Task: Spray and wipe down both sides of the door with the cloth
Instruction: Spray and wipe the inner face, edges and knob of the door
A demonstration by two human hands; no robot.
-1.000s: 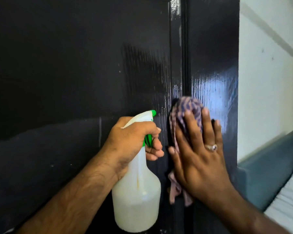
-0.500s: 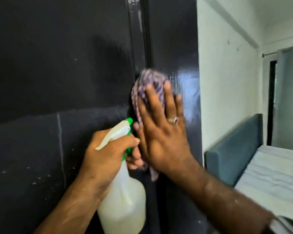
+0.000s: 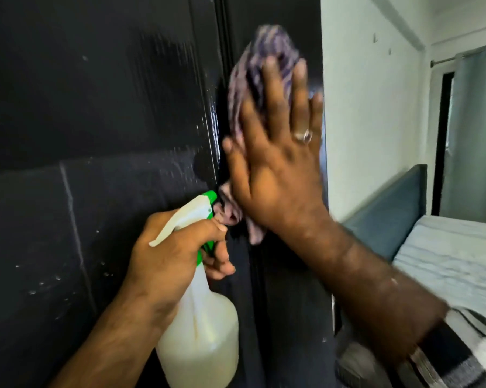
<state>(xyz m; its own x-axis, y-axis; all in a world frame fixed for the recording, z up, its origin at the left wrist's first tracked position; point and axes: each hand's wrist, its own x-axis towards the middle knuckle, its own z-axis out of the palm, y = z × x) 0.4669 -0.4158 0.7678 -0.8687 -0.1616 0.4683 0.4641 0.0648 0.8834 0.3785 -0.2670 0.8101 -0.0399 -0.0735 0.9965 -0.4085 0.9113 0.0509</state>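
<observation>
Door (image 3: 101, 113), black and glossy with a paneled face and raised vertical moulding, fills the left and middle of the view, flecked with pale spray droplets and a faint streak lower left. The cloth (image 3: 260, 56), a soft crumpled fabric in purple and white checks, lies flat against the door's right stile, its upper part showing above the fingertips and a pinkish tail hanging below the palm. The right hand (image 3: 275, 163) presses it to the door with straight, spread fingers, a ring on one of them. Lower and to the left, the left hand (image 3: 171, 256) curls round the neck of a translucent white spray bottle (image 3: 199, 326), bulbous, with a green nozzle, holding cloudy liquid. At right, a white wall (image 3: 370, 107) and a grey-blue headboard (image 3: 387, 217)
</observation>
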